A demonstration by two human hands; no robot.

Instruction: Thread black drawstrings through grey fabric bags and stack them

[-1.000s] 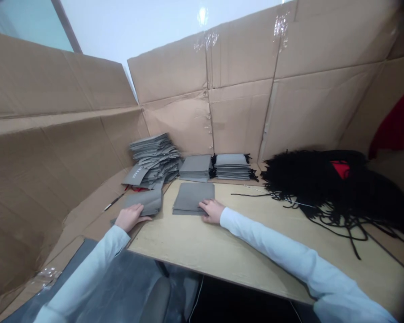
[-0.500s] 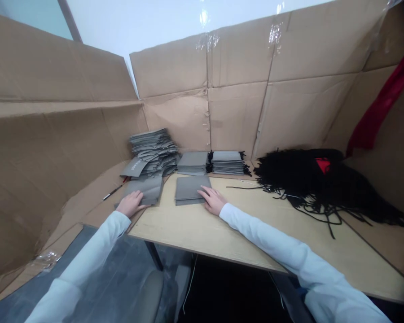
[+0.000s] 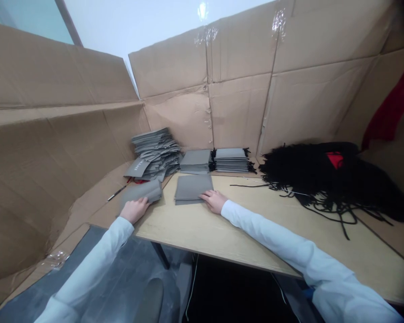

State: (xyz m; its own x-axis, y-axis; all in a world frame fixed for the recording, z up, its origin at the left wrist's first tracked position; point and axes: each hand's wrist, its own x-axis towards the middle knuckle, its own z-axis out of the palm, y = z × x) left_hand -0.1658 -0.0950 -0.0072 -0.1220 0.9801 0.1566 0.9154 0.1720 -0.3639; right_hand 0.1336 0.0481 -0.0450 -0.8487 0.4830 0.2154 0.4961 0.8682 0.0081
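My left hand (image 3: 134, 210) is closed on the near edge of a flat grey piece (image 3: 143, 190), which looks like a folded paper bag. That piece is bent upward at its right side. To the right, a low, neat stack of the same grey bags (image 3: 192, 187) lies on the table. Resting on its right front corner, my right hand (image 3: 214, 202) has its fingers stretched out, with the thumb hidden. Behind my left hand rises a tall, uneven pile of grey bags (image 3: 156, 152), one showing white lettering.
At the back stand another grey stack (image 3: 195, 161) and a stack with black cord ends (image 3: 231, 160). A large heap of black cords (image 3: 309, 175) covers the right. A pen (image 3: 116, 193) lies at left. Cardboard walls (image 3: 175, 72) enclose the table (image 3: 242, 229).
My left hand has gone from lying on the grey bag to gripping its near edge, and the bag now bends upward. The right hand stays at the stack's corner, its fingers closer together.
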